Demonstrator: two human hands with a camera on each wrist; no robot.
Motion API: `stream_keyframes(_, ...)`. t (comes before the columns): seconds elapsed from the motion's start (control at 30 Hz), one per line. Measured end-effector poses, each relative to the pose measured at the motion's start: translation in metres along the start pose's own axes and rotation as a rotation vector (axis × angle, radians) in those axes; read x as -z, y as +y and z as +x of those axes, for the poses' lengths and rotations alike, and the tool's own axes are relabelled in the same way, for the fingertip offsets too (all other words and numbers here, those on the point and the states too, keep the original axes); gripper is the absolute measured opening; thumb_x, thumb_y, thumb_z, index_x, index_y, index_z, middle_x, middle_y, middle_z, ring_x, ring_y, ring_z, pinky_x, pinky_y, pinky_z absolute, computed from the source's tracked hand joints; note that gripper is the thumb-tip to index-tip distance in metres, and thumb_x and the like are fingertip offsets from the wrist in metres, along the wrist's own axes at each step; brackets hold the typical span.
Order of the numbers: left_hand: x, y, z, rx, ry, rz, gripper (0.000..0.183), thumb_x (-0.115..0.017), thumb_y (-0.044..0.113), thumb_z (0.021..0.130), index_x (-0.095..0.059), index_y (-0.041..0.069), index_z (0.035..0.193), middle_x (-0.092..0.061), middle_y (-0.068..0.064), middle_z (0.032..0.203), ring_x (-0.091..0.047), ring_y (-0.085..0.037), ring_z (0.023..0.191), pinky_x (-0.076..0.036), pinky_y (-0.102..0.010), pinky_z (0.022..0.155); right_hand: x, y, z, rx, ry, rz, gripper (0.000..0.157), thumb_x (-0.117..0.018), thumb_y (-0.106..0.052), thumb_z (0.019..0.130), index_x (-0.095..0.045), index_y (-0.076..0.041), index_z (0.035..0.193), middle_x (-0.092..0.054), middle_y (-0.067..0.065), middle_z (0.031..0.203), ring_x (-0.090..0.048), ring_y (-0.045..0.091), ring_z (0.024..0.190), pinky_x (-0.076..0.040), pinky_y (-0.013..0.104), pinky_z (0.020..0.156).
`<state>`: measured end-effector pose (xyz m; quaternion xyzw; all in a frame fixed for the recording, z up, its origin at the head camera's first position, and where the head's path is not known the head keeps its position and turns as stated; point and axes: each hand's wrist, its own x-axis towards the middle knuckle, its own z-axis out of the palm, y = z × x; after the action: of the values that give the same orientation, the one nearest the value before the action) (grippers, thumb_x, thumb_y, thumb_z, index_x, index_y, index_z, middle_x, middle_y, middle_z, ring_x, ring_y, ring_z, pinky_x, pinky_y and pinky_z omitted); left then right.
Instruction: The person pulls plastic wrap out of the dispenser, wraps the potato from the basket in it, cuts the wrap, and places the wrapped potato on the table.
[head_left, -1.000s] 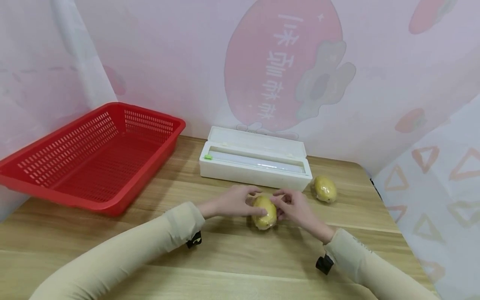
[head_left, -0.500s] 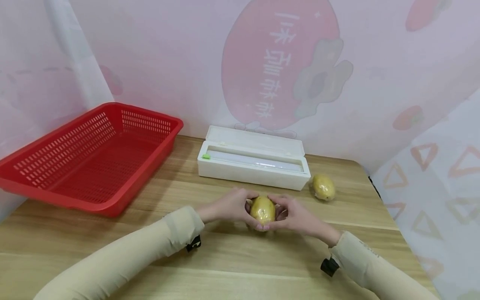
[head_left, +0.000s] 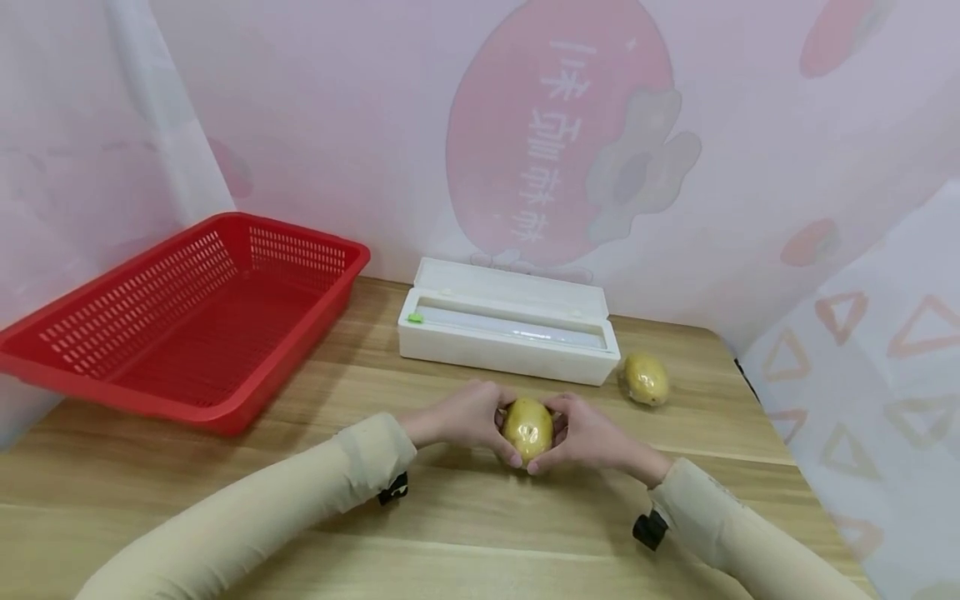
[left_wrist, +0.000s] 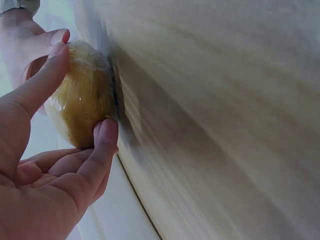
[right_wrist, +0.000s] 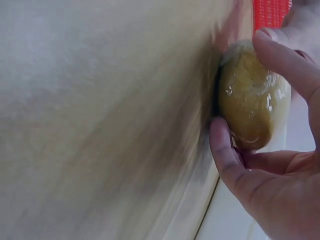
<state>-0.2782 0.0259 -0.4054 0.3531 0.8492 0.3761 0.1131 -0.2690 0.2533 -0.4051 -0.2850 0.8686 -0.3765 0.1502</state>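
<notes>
A yellow potato (head_left: pixel 528 427) wrapped in clear plastic film sits on the wooden table between both hands. My left hand (head_left: pixel 471 421) grips its left side, thumb at the near end and fingers around the far side. From the right, my right hand (head_left: pixel 592 435) holds it the same way, the two thumb tips close together at the near end. In the left wrist view the film on the potato (left_wrist: pixel 85 97) looks wrinkled near the thumbs. The right wrist view shows glossy, tight film over the potato (right_wrist: pixel 250 100), fingertips low beside the tabletop.
Behind the hands stands a white cling film box (head_left: pixel 506 354), lid raised, with a roll and a green slider inside. A second film-wrapped potato (head_left: pixel 645 379) lies at the box's right end. On the left is a red plastic basket (head_left: pixel 300 337) with slotted sides.
One second ago the left thumb lay across the potato and the right fingers were at its far right side. Now both thumbs have come to its near end, and both hands clasp it.
</notes>
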Motion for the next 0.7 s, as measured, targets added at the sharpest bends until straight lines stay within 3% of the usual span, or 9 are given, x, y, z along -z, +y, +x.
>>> stream_keyframes(0.13, -0.001, -0.004, 0.001, -0.012, 0.0, 0.021, 0.048, -0.095, 0.029, 0.061, -0.069, 0.012, 0.097, -0.065, 0.005, 0.078, -0.057, -0.009, 0.066, -0.048, -0.024, 0.059, 0.001, 0.003, 0.004, -0.002, -0.034, -0.01, 0.058, -0.094, -0.026, 0.066, -0.065, -0.005, 0.111, -0.065, 0.003, 0.094, -0.064, 0.022, 0.08, -0.054, 0.031, 0.066)
stream_keyframes(0.4, -0.002, -0.01, 0.003, -0.019, 0.018, 0.005, 0.046, -0.095, 0.032, 0.06, -0.07, 0.013, 0.093, -0.066, 0.004, 0.073, -0.056, -0.007, 0.06, -0.047, -0.024, 0.055, 0.005, 0.006, 0.01, -0.046, -0.048, 0.01, 0.054, -0.096, -0.028, 0.06, -0.067, -0.008, 0.102, -0.069, 0.0, 0.086, -0.063, 0.017, 0.075, -0.053, 0.03, 0.064)
stream_keyframes(0.7, -0.001, -0.011, 0.005, -0.012, -0.006, -0.007, 0.06, -0.095, 0.032, 0.061, -0.071, 0.008, 0.11, -0.066, 0.006, 0.077, -0.057, -0.009, 0.063, -0.048, -0.024, 0.057, 0.005, 0.008, 0.013, -0.099, -0.052, 0.017, 0.052, -0.097, -0.029, 0.057, -0.068, -0.008, 0.096, -0.069, 0.001, 0.084, -0.063, 0.016, 0.075, -0.053, 0.031, 0.065)
